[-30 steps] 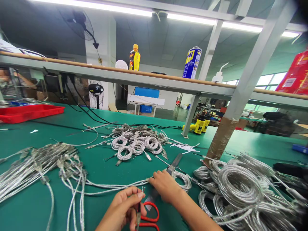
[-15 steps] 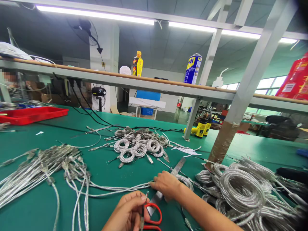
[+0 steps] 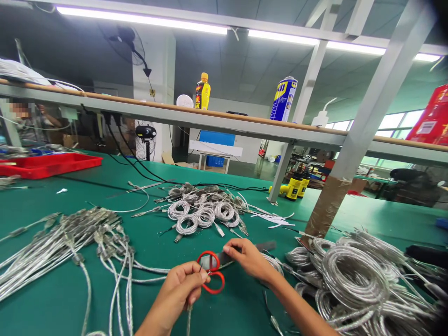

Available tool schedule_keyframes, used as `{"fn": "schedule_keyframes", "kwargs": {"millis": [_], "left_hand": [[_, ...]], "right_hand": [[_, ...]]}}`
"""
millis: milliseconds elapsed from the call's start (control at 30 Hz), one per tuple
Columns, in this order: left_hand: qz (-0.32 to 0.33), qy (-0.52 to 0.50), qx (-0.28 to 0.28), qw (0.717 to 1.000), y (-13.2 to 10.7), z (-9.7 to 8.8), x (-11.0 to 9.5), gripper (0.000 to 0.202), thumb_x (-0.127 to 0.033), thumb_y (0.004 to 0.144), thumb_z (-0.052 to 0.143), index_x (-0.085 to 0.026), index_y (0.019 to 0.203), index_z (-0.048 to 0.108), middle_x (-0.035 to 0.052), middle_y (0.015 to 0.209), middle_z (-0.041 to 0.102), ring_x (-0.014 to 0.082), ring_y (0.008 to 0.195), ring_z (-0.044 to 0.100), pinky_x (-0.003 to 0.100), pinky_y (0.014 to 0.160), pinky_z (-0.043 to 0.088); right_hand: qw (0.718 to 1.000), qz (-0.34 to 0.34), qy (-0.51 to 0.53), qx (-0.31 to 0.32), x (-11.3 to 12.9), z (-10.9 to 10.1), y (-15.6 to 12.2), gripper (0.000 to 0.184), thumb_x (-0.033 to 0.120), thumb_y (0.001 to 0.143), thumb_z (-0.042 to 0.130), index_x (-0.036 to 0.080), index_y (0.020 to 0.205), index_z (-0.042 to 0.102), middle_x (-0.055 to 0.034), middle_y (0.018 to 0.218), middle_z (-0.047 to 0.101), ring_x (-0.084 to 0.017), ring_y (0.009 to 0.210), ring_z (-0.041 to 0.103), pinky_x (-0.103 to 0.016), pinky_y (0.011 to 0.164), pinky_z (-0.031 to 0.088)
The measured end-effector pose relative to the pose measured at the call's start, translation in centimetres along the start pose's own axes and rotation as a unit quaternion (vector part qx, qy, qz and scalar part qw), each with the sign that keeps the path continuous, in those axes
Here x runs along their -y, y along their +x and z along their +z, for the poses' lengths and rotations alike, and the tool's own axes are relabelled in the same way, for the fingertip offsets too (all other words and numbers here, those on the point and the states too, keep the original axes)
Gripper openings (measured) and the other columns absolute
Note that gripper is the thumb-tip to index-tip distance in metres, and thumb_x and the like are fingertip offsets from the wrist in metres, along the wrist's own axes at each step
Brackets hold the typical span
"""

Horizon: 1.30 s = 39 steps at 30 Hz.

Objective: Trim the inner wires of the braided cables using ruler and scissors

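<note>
My left hand [image 3: 180, 291] is closed in a pinch on the end of a thin silver cable [image 3: 188, 319] that hangs down below it. Its fingertips sit right against the red handles of a pair of scissors [image 3: 211, 274]. My right hand [image 3: 249, 257] is wrapped round the scissors' grey blades, whose tip pokes out to the right of the hand. The scissors lie roughly level, handles to the left, just above the green table [image 3: 157, 247]. A bundle of straight silver cables [image 3: 66, 238] lies to the left of my hands.
Small cable coils [image 3: 203, 212] lie beyond my hands, and a big heap of coils [image 3: 353, 275] is at the right. A taped post [image 3: 325, 210] stands on the table. A red tray [image 3: 49, 164] sits far left. Bottles and a spray can [image 3: 283, 99] stand on the shelf above.
The scissors have swung up off the table, handles now left and higher. My right hand has closed on the blades. My left hand rose with the cable end.
</note>
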<state>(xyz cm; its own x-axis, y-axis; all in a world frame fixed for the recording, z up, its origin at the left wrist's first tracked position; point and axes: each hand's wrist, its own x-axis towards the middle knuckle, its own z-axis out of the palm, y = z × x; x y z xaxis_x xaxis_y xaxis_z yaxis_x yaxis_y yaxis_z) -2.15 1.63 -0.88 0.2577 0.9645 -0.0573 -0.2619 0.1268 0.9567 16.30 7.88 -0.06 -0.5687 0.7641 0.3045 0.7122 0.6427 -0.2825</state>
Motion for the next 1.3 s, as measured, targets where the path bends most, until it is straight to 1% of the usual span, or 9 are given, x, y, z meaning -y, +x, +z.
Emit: {"fn": "schedule_keyframes", "kwargs": {"millis": [100, 200, 300, 500, 667, 733, 800, 967, 1300], "left_hand": [[0.01, 0.038, -0.011, 0.999, -0.5, 0.0, -0.9, 0.021, -0.033, 0.062, 0.057, -0.016, 0.054, 0.048, -0.0108, 0.029, 0.031, 0.0021, 0.031, 0.015, 0.017, 0.035, 0.01], [0.013, 0.068, -0.042, 0.997, -1.0, 0.2, -1.9, 0.021, -0.033, 0.063, 0.056, -0.017, 0.053, 0.046, -0.0105, 0.031, 0.031, 0.003, 0.033, 0.016, 0.017, 0.036, 0.01], [0.025, 0.087, -0.054, 0.994, -1.3, 0.3, -2.2, 0.021, -0.033, 0.064, 0.055, -0.016, 0.055, 0.046, -0.0104, 0.032, 0.031, 0.0036, 0.035, 0.018, 0.017, 0.038, 0.012], [0.024, 0.092, -0.056, 0.994, -1.1, 0.1, -2.1, 0.022, -0.032, 0.065, 0.055, -0.017, 0.053, 0.044, -0.01, 0.034, 0.031, 0.0038, 0.036, 0.017, 0.017, 0.038, 0.012], [0.03, 0.086, -0.058, 0.994, -1.2, 0.0, -2.6, 0.02, -0.031, 0.065, 0.055, -0.016, 0.054, 0.047, -0.0097, 0.033, 0.031, 0.0042, 0.036, 0.017, 0.018, 0.038, 0.012], [0.028, 0.087, -0.068, 0.993, -1.4, 0.1, -2.9, 0.02, -0.03, 0.065, 0.056, -0.016, 0.054, 0.047, -0.0094, 0.034, 0.031, 0.0045, 0.037, 0.018, 0.017, 0.039, 0.013], [0.025, 0.086, -0.071, 0.993, -1.5, 0.2, -3.0, 0.019, -0.03, 0.064, 0.056, -0.016, 0.054, 0.048, -0.0094, 0.034, 0.031, 0.0045, 0.037, 0.017, 0.018, 0.039, 0.012], [0.02, 0.101, -0.033, 0.994, -1.0, 0.0, -2.5, 0.018, -0.032, 0.063, 0.055, -0.015, 0.056, 0.052, -0.0103, 0.033, 0.029, 0.0041, 0.035, 0.016, 0.019, 0.039, 0.01], [0.0, 0.116, -0.003, 0.993, -0.9, 0.1, -2.2, 0.028, -0.041, 0.059, 0.06, -0.014, 0.055, 0.053, -0.0104, 0.036, 0.029, 0.0038, 0.035, 0.017, 0.019, 0.04, 0.009]], "right_hand": [[0.998, 0.02, -0.005, -0.051, 0.5, 1.9, 0.5, 0.039, 0.027, 0.089, 0.023, 0.013, 0.072, 0.055, 0.0016, 0.062, 0.056, -0.008, 0.055, 0.048, -0.016, 0.047, 0.032], [0.995, 0.026, -0.037, -0.084, 1.2, 3.5, 0.7, 0.044, 0.032, 0.089, 0.025, 0.014, 0.059, 0.052, 0.0036, 0.051, 0.049, -0.008, 0.049, 0.042, -0.019, 0.049, 0.028], [0.992, -0.003, -0.078, -0.096, 2.0, 4.0, 0.6, 0.044, 0.031, 0.088, 0.031, 0.015, 0.05, 0.049, 0.004, 0.046, 0.047, -0.008, 0.047, 0.039, -0.022, 0.053, 0.025], [0.976, -0.124, -0.159, -0.082, 3.1, 2.0, 1.1, 0.038, 0.031, 0.082, 0.037, 0.016, 0.051, 0.052, -0.0017, 0.05, 0.054, -0.012, 0.052, 0.043, -0.029, 0.049, 0.017], [0.919, -0.295, -0.249, -0.079, 4.9, 0.4, 1.1, 0.036, 0.033, 0.081, 0.038, 0.018, 0.051, 0.051, 0.0003, 0.046, 0.05, -0.012, 0.048, 0.041, -0.029, 0.046, 0.016], [0.91, -0.317, -0.259, -0.066, 5.3, 0.0, 0.8, 0.034, 0.031, 0.08, 0.039, 0.017, 0.051, 0.051, 0.0004, 0.046, 0.05, -0.012, 0.047, 0.041, -0.028, 0.046, 0.017], [0.919, -0.283, -0.269, -0.053, 5.2, -0.5, 0.6, 0.033, 0.028, 0.079, 0.039, 0.017, 0.051, 0.052, -0.0008, 0.047, 0.053, -0.012, 0.048, 0.044, -0.029, 0.046, 0.017], [0.968, -0.09, -0.229, -0.046, 3.6, -1.8, 0.9, 0.033, 0.027, 0.076, 0.043, 0.015, 0.048, 0.056, -0.003, 0.048, 0.058, -0.011, 0.046, 0.046, -0.028, 0.047, 0.017], [0.983, 0.089, -0.121, -0.109, 2.4, -0.7, 0.4, 0.045, 0.029, 0.081, 0.036, 0.017, 0.04, 0.045, 0.0036, 0.037, 0.043, -0.007, 0.037, 0.034, -0.022, 0.042, 0.015]]}}
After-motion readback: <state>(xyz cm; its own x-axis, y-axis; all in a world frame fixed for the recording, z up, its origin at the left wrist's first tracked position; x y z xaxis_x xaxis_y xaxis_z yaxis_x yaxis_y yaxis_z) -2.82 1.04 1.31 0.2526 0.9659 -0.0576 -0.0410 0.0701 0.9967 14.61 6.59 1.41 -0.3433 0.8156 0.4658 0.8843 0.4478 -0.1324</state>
